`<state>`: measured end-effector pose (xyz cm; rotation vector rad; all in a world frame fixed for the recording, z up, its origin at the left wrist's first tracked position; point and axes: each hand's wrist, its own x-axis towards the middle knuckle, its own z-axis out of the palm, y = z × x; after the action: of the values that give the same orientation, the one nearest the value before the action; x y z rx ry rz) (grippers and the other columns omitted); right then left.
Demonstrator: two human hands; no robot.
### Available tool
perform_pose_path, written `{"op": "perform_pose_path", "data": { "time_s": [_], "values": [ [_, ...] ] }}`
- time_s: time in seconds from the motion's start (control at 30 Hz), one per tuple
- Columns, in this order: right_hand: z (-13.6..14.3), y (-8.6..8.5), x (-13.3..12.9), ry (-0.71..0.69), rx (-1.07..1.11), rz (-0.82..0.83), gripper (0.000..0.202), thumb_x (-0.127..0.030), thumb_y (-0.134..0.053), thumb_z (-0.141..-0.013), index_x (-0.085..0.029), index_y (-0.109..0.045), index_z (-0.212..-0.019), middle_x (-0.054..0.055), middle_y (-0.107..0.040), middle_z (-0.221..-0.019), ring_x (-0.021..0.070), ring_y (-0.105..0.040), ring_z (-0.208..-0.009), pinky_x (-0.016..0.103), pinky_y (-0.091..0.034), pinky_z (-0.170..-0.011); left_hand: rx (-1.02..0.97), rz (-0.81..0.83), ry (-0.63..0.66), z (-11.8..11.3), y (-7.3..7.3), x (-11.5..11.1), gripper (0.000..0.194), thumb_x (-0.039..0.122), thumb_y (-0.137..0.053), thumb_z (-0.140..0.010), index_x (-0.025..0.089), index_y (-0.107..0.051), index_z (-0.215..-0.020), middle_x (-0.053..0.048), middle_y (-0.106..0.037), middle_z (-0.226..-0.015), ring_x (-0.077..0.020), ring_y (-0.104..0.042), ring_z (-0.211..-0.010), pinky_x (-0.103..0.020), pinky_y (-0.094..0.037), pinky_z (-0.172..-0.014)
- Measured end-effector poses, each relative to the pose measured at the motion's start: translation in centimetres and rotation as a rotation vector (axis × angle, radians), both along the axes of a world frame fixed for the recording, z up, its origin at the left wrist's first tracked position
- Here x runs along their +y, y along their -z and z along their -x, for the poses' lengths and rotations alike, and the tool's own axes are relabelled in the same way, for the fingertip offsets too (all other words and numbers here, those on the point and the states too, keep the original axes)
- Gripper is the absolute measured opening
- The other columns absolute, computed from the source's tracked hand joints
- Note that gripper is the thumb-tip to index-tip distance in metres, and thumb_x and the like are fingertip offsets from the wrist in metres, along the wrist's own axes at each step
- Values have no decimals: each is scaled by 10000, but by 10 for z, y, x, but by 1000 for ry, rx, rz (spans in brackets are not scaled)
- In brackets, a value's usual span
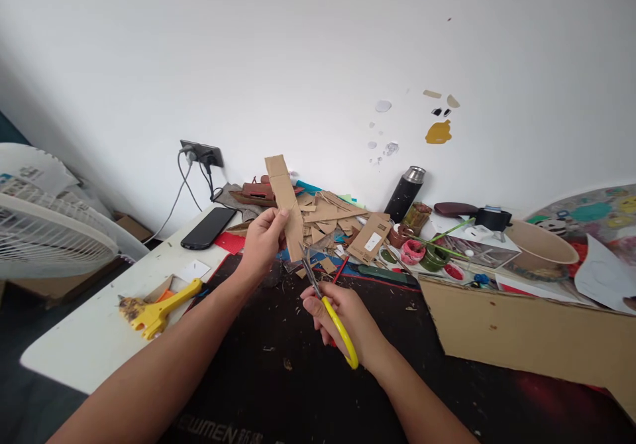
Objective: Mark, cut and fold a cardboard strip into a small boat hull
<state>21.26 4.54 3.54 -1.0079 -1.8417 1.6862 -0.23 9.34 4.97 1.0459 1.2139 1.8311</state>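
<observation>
Left hand (263, 242) and right hand (345, 311), both bare; left forearm (169, 358) and right forearm (417, 391) likewise bare, tapering towards slender wrists.

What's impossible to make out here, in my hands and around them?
Head view: some left hand fingertips, hidden behind the cardboard strip.
Head view: some right hand fingers, hidden by the palm and scissors.
Head view: print on the labelled cardboard piece, too small.
Head view: the fan's left side, cut off by the left edge.
</observation>
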Motion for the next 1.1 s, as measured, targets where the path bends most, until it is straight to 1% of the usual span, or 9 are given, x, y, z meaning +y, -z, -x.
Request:
{"op": "perform_pose_path", "data": {
  "time_s": [0.2, 0.43, 0.63, 0.87, 0.97, 1.1],
  "values": [
    [-1, 3, 0, -10, -7, -11, 581, -736, -710, -910, -181, -705, -1082, -44, -584, -634, 93, -521, -425, 203, -395, -425, 31, -24, 10, -1, -2, -1, 498, 575, -786, -888, 220, -497, -691, 76, -434, -549, -79, -404, -421, -195, -334, -391],
    [0, -4, 0, -2, -27, 6, 612, -757, -707, -891, -178, -701, -1092, -52, -567, -625, 95, -518, -437, 201, -391, -426, 10, -43, 30, -1, -6, -3, 529, 600, -821, -846, 218, -492, -686, 81, -424, -544, -75, -405, -423, -194, -322, -397],
    [-1, -1, -1, -10, -15, 11, 596, -749, -706, -900, -185, -701, -1094, -49, -565, -636, 94, -515, -441, 204, -396, -427, -17, -45, 1, -1, -11, -3, 514, 588, -840, -821, 223, -503, -688, 79, -417, -538, -77, -382, -416, -201, -314, -388],
    [0, -5, -2, -6, -15, 9, 613, -766, -720, -871, -182, -703, -1058, -48, -556, -636, 95, -500, -435, 211, -396, -417, -15, -33, 35, -3, -17, -6, 557, 613, -868, -778, 222, -488, -669, 83, -396, -534, -73, -362, -421, -198, -315, -394],
    [0, -5, -1, -6, -20, 3, 607, -759, -721, -876, -182, -706, -1065, -46, -562, -641, 96, -506, -435, 212, -396, -417, -15, -34, 43, -3, -17, -7, 563, 617, -871, -773, 222, -483, -666, 84, -393, -530, -72, -354, -417, -199, -306, -390],
    [-1, -2, -1, -13, -13, -5, 592, -745, -720, -892, -183, -707, -1077, -45, -561, -646, 97, -512, -441, 206, -384, -411, -21, -34, 35, -2, -16, -7, 546, 606, -872, -776, 221, -498, -675, 80, -406, -527, -73, -355, -419, -196, -296, -393]
  ]
}}
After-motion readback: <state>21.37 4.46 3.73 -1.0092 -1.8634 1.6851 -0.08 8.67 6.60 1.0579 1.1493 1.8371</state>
